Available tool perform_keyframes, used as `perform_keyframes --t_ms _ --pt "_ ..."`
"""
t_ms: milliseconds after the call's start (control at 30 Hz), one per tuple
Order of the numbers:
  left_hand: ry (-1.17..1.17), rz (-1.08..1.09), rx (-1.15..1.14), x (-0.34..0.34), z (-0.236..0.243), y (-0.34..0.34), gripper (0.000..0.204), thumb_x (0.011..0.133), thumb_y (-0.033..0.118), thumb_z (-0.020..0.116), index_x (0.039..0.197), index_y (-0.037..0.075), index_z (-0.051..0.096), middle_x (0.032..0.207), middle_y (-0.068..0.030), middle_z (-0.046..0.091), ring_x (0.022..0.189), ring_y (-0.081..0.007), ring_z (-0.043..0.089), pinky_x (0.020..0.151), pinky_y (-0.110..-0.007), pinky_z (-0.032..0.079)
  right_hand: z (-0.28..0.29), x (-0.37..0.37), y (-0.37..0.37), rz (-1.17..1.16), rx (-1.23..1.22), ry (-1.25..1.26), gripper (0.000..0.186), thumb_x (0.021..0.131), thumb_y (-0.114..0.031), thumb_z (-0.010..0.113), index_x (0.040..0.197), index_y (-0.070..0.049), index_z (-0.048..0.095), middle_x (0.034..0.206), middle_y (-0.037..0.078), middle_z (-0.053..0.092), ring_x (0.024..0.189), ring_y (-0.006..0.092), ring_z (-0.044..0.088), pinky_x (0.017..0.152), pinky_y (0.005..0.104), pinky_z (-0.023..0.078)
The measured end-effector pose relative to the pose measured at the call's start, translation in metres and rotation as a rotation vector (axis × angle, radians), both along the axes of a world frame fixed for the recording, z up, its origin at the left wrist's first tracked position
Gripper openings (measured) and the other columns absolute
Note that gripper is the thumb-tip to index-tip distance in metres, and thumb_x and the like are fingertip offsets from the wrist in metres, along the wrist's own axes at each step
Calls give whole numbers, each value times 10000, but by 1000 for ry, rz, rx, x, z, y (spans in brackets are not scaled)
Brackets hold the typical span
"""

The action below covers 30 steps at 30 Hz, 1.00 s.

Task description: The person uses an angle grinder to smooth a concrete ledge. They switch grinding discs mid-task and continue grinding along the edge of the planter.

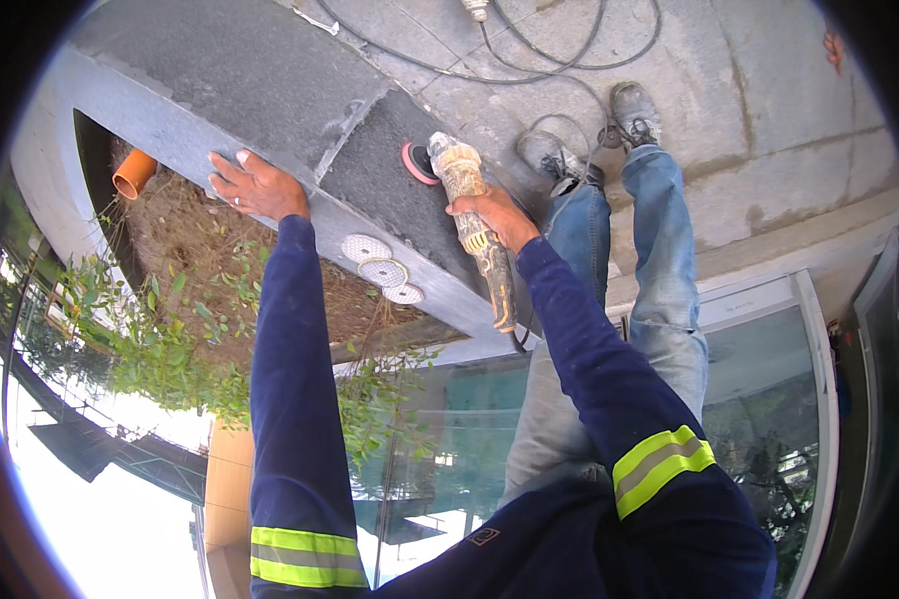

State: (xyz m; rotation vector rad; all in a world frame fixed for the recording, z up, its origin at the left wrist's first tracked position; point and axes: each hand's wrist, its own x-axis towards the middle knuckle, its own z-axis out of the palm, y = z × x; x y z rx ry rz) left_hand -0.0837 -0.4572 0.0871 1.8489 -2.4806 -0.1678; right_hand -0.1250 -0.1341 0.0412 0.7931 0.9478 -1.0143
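Observation:
My left hand [257, 188] lies flat with fingers apart on the light grey edge of a stone planter ledge [240, 80]. My right hand [499, 218] is wrapped round the body of a worn, dusty yellow angle grinder [461, 175]. A pink-rimmed disc [420, 163] on the grinder's head stands on edge at the dark top slab; whether it touches the stone, I cannot tell. Between my hands, three round polishing pads, a white one [368, 249], a greyish one [383, 273] and a smaller one [404, 294], lie in a row on the ledge's light strip.
A black cable [569, 72] loops over the paving [779, 110] beside my shoes. Inside the planter are dry soil [195, 235], leafy shrubs [160, 329] and an orange pipe [135, 174]. A pale joint [350, 135] crosses the slabs. Glass panels [759, 349] stand beside my legs.

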Motion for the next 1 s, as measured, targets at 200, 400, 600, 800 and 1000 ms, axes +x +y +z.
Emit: perform_keyframes --t_ms 200,400,600,800,1000 --pt "-4 -5 3 -2 0 -2 666 1097 494 322 1661 144 273 1676 -269 193 1537 -457 250 1239 -620 167 6 0 -33 56 -78 141 634 682 -197 883 1193 61 610 988 147 701 776 231 686 640 387 546" --pt "-19 -13 1 -3 1 -2 658 1096 477 325 1662 144 273 1675 -279 188 1533 -468 255 1233 -618 174 -40 -21 -58 12 -46 73 432 705 -166 867 1028 48 677 798 114 685 599 225 672 520 379 530" --pt "-21 -4 17 -1 2 -2 666 1098 481 321 1661 129 271 1675 -290 183 1538 -469 240 1232 -614 169 -36 -9 -26 48 -25 118 448 727 -153 860 1091 37 679 875 105 701 671 203 681 564 370 552" --pt "-3 -12 7 -2 2 -2 674 1097 495 308 1661 128 277 1675 -291 183 1539 -472 235 1233 -604 173 -45 -35 -57 127 -42 129 470 686 -173 866 1053 73 703 889 137 715 696 237 687 619 383 532" --pt "11 -6 24 -4 2 -2 688 1093 509 319 1661 124 275 1677 -291 179 1540 -471 236 1232 -605 172 -80 -41 -68 54 -27 70 465 710 -171 869 1042 89 674 825 130 699 580 237 679 512 396 555"
